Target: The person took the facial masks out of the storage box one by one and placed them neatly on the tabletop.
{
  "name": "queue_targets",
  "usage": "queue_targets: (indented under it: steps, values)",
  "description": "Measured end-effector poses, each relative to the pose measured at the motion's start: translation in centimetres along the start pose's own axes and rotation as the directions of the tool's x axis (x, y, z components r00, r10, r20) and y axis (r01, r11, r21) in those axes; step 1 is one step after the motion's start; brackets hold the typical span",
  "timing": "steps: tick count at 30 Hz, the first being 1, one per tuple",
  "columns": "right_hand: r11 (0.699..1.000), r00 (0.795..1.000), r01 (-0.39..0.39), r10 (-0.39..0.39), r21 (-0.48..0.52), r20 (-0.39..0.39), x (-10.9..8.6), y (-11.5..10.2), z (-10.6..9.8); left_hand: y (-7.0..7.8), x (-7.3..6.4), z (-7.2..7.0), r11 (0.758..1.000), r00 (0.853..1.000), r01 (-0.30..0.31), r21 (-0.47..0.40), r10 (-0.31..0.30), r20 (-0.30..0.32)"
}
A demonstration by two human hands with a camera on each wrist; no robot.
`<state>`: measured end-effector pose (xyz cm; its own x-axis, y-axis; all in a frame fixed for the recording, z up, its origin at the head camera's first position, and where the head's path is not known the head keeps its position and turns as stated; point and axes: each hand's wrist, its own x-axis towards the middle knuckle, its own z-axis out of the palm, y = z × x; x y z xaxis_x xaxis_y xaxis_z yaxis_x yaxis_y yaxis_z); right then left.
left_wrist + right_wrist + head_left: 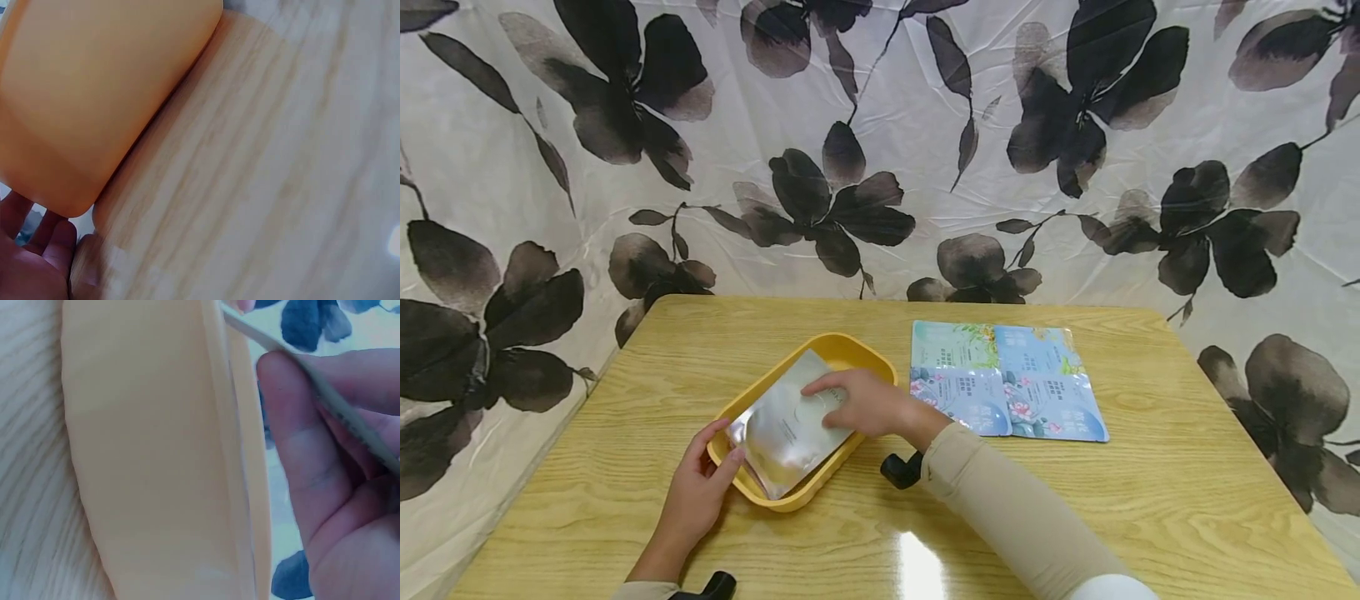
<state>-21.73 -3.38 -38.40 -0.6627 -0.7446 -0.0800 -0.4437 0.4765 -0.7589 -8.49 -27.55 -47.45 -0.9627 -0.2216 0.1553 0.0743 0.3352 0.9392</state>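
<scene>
A yellow plastic basket (827, 492) stands at a slant on the table, left of centre. Inside it lie silver sheet mask packets, the top silver sheet mask packet (786, 417) glossy and flat; how many lie below cannot be seen. My right hand (868, 404) reaches over the basket and pinches the top packet near its far right edge; the right wrist view has this packet (350, 415) edge-on between thumb and fingers. At the basket's near left end, my left hand (700, 479) grips the rim between thumb and fingers.
Right of the basket, blue and green floral sheet mask packets (1052, 408) lie flat in a two-by-two block. The wooden table (1165, 467) ends at a floral cloth backdrop (880, 108). Black wrist-camera mounts (901, 471) sit on both wrists.
</scene>
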Motion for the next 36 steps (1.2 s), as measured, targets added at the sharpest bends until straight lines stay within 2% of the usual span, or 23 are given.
queue_targets:
  steps: [8, 14, 19, 27, 36]
  values:
    - [0.99, 0.991, -0.003, 0.022, 0.142, -0.132, -2.0, 1.2, -1.1, 0.0, 0.0, 0.0, 0.999, 1.0, 0.008, 0.031, -0.007, -0.003]
    - [0.956, 0.97, 0.005, 0.066, 0.292, -0.232, -5.0, 3.5, -2.3, -0.1, 0.0, 0.2, 0.999, 1.0, -0.012, 0.031, 0.013, -0.011]
    - [0.945, 0.947, 0.006, 0.099, 0.327, -0.305, -7.5, 5.3, -2.7, 0.0, 0.2, -0.1, 0.999, 1.0, -0.011, 0.031, 0.011, -0.006]
    - [0.933, 0.906, 0.053, 0.105, 0.355, -0.411, -10.3, 7.7, -2.4, 0.2, 0.0, 0.0, 0.999, 1.0, 0.011, 0.036, -0.011, -0.002]
    - [0.928, 0.841, -0.012, 0.211, 0.372, -0.498, -14.3, 10.6, -3.3, 0.3, 0.0, 0.1, 0.999, 1.0, 0.028, 0.039, -0.028, -0.008]
